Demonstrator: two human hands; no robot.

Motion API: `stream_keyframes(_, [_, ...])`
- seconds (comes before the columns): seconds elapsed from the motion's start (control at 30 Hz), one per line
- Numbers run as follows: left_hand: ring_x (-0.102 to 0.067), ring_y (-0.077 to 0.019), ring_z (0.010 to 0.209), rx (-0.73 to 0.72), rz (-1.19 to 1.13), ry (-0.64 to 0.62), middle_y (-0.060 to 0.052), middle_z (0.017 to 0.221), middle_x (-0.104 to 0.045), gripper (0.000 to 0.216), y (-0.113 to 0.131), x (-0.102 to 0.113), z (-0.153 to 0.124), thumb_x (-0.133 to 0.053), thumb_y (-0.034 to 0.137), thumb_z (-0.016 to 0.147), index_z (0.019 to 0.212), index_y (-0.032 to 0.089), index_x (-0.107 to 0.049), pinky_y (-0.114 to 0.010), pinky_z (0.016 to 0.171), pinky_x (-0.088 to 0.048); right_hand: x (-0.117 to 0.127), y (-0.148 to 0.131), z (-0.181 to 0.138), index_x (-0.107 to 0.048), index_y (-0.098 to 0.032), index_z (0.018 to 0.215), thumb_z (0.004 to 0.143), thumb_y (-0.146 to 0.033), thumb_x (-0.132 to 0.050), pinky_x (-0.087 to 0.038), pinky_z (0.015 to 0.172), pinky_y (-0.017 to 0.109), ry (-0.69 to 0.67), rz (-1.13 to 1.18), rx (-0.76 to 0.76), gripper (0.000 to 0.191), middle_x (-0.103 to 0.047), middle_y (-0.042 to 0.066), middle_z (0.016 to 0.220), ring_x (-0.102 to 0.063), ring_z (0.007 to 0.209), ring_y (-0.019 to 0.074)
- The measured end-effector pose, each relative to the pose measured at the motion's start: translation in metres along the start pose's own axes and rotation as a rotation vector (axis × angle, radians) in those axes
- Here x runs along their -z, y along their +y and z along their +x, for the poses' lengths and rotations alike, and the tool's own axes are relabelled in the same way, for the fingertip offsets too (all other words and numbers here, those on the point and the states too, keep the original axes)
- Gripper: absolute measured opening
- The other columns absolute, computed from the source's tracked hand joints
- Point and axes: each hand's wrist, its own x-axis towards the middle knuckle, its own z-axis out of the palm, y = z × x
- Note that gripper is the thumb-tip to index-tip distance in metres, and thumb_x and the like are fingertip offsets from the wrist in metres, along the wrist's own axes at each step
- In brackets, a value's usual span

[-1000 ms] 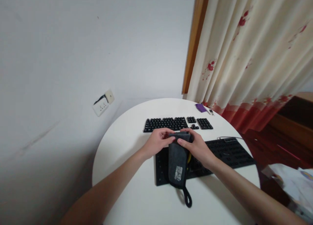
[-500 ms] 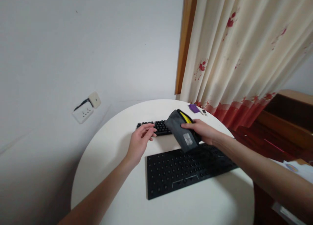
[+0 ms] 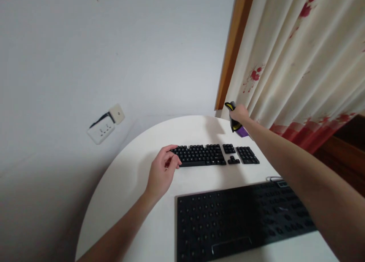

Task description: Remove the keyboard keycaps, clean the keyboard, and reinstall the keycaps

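A dark pouch with yellow edging is gripped in my right hand, over the far right edge of the table. My left hand is loosely curled at the left end of a block of black keycaps, holding nothing, with thumb and forefinger apart. The keycaps lie in keyboard order, with smaller groups to their right. Nearer to me lies a black keyboard base with bare key switches showing. My right forearm hides part of its right end.
The round white table stands against a wall with a socket. A purple item shows behind the pouch. A cable lies at the base's back edge. Flowered curtains hang at the right.
My right hand has carried the pouch away from above the keyboard base to the table's far right edge, uncovering the keycaps. My left hand stays beside the keycaps, and the view has shifted.
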Motion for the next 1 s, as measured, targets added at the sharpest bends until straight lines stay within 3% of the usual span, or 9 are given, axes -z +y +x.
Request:
stream_keyframes(0.13, [-0.056, -0.0124, 0.061, -0.039, 0.124, -0.012, 0.003, 0.071, -0.063, 0.032, 0.0, 0.001, -0.002, -0.052, 0.029, 0.095, 0.125, 0.021, -0.052, -0.023, 0.058, -0.043, -0.043, 0.009, -0.003, -0.06, -0.001, 0.122, 0.088, -0.024, -0.063, -0.039, 0.105, 0.052, -0.084, -0.201, 0.06, 0.041, -0.048, 0.032, 0.139, -0.048, 0.129, 0.0399])
stream_keyframes(0.23, [-0.052, -0.0107, 0.057, -0.095, 0.215, -0.014, 0.004, 0.069, -0.062, 0.033, 0.002, 0.001, -0.004, -0.051, 0.027, 0.095, 0.128, 0.021, -0.051, -0.022, 0.055, -0.04, -0.065, 0.012, -0.006, -0.063, 0.0, 0.12, 0.084, -0.031, -0.07, -0.042, 0.102, 0.047, -0.209, -0.297, 0.088, 0.048, -0.056, 0.03, 0.132, -0.051, 0.126, 0.0381])
stream_keyframes(0.33, [-0.051, -0.0099, 0.054, -0.127, 0.257, -0.018, 0.004, 0.068, -0.062, 0.035, 0.002, 0.001, -0.005, -0.05, 0.025, 0.095, 0.129, 0.021, -0.051, -0.021, 0.053, -0.039, -0.071, 0.007, -0.005, -0.066, -0.002, 0.117, 0.083, -0.039, -0.071, -0.047, 0.097, 0.041, -0.31, -0.345, 0.133, 0.051, -0.066, 0.025, 0.121, -0.059, 0.118, 0.0344])
stream_keyframes(0.5, [-0.058, -0.0111, 0.058, -0.12, 0.308, 0.039, 0.004, 0.068, -0.065, 0.032, -0.003, 0.007, 0.002, -0.052, 0.027, 0.093, 0.125, 0.021, -0.056, -0.021, 0.056, -0.042, -0.046, -0.017, -0.016, -0.065, 0.004, 0.115, 0.092, -0.036, -0.062, -0.048, 0.094, 0.042, -0.324, -0.339, 0.267, 0.046, -0.067, 0.029, 0.117, -0.062, 0.111, 0.0334])
stream_keyframes(0.57, [-0.059, -0.0117, 0.06, -0.106, 0.341, 0.093, 0.003, 0.069, -0.066, 0.029, -0.005, 0.012, 0.007, -0.052, 0.029, 0.093, 0.121, 0.021, -0.058, -0.021, 0.056, -0.043, -0.028, -0.025, -0.04, -0.064, 0.004, 0.117, 0.095, -0.033, -0.056, -0.045, 0.098, 0.042, -0.31, -0.299, 0.383, 0.043, -0.067, 0.027, 0.119, -0.061, 0.113, 0.0305])
stream_keyframes(0.67, [-0.06, -0.0125, 0.06, -0.083, 0.352, 0.168, 0.001, 0.071, -0.067, 0.027, -0.009, 0.019, 0.013, -0.052, 0.031, 0.093, 0.116, 0.02, -0.062, -0.022, 0.056, -0.045, 0.007, -0.021, -0.102, -0.061, -0.004, 0.126, 0.098, -0.037, -0.052, -0.042, 0.104, 0.04, -0.303, -0.218, 0.579, 0.044, -0.066, 0.018, 0.124, -0.059, 0.115, 0.025])
stream_keyframes(0.73, [-0.062, -0.0133, 0.063, -0.082, 0.329, 0.204, 0.001, 0.071, -0.068, 0.026, -0.012, 0.023, 0.017, -0.052, 0.031, 0.092, 0.113, 0.019, -0.063, -0.022, 0.057, -0.046, 0.033, -0.004, -0.154, -0.063, -0.011, 0.125, 0.097, -0.04, -0.053, -0.039, 0.11, 0.038, -0.287, -0.156, 0.736, 0.041, -0.062, 0.014, 0.13, -0.055, 0.122, 0.0245])
stream_keyframes(0.83, [-0.062, -0.0133, 0.063, -0.086, 0.299, 0.254, 0.001, 0.071, -0.067, 0.026, -0.016, 0.027, 0.022, -0.053, 0.029, 0.09, 0.111, 0.019, -0.064, -0.023, 0.06, -0.048, 0.066, 0.043, -0.229, -0.061, -0.021, 0.128, 0.095, -0.046, -0.054, -0.043, 0.108, 0.046, -0.274, -0.115, 0.865, 0.042, -0.057, 0.013, 0.136, -0.052, 0.127, 0.0293])
stream_keyframes(1.0, [-0.063, -0.0137, 0.067, -0.095, 0.252, 0.313, 0.0, 0.071, -0.067, 0.027, -0.024, 0.03, 0.027, -0.053, 0.025, 0.086, 0.109, 0.017, -0.065, -0.023, 0.065, -0.048, 0.096, 0.155, -0.292, -0.044, -0.03, 0.146, 0.088, -0.051, -0.062, -0.044, 0.108, 0.056, -0.231, -0.192, 0.74, 0.064, -0.045, 0.013, 0.15, -0.047, 0.134, 0.0353])
